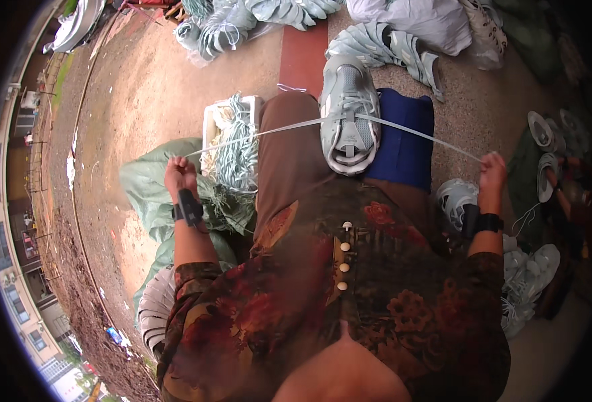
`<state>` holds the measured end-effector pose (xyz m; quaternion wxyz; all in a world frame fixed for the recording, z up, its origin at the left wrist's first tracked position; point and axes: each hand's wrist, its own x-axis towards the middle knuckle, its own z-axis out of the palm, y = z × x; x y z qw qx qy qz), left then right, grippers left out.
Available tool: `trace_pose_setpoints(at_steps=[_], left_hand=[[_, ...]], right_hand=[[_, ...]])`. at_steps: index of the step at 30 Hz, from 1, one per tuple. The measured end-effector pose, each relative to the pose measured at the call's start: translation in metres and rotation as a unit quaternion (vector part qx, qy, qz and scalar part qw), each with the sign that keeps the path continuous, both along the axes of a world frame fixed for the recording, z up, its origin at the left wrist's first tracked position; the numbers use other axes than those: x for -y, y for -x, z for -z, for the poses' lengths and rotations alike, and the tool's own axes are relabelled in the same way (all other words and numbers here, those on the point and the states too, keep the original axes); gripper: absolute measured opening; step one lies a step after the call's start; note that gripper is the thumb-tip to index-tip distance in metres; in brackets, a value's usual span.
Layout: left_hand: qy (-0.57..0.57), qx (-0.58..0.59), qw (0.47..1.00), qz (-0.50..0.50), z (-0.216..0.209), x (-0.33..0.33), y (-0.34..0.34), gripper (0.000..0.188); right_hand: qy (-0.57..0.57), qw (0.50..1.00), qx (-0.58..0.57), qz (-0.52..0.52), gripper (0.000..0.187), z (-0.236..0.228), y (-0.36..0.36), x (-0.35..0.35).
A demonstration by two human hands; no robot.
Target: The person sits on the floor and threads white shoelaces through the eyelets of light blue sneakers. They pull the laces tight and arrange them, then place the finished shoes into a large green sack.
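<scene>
A pale grey-green sneaker upper rests across my lap, its heel opening toward me. From its lace holes a light flat shoelace runs out tautly to both sides. My left hand, out to the left, is closed on one end. Far to the right, my right hand is closed on the other end. Both fists are well apart from the shoe. A blue cloth covers my right thigh beneath it.
Beside my left leg stands a white box with bundled laces, next to a green sack. Stacked shoe uppers lie beyond my knees, near a white bag. More shoes lie on the right.
</scene>
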<state>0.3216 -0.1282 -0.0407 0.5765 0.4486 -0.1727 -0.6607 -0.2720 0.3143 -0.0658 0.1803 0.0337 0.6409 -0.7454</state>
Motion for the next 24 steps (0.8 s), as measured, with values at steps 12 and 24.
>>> trace_pose_setpoints(at_steps=[12, 24], left_hand=[[0.484, 0.444, 0.65, 0.383, -0.042, -0.089, 0.245, 0.035], [0.21, 0.203, 0.752, 0.591, -0.028, -0.092, 0.261, 0.024]], right_hand=[[-0.27, 0.812, -0.37, -0.362, 0.01, -0.044, -0.135, 0.203], [0.032, 0.907, 0.033, -0.419, 0.013, -0.034, -0.15, 0.23]])
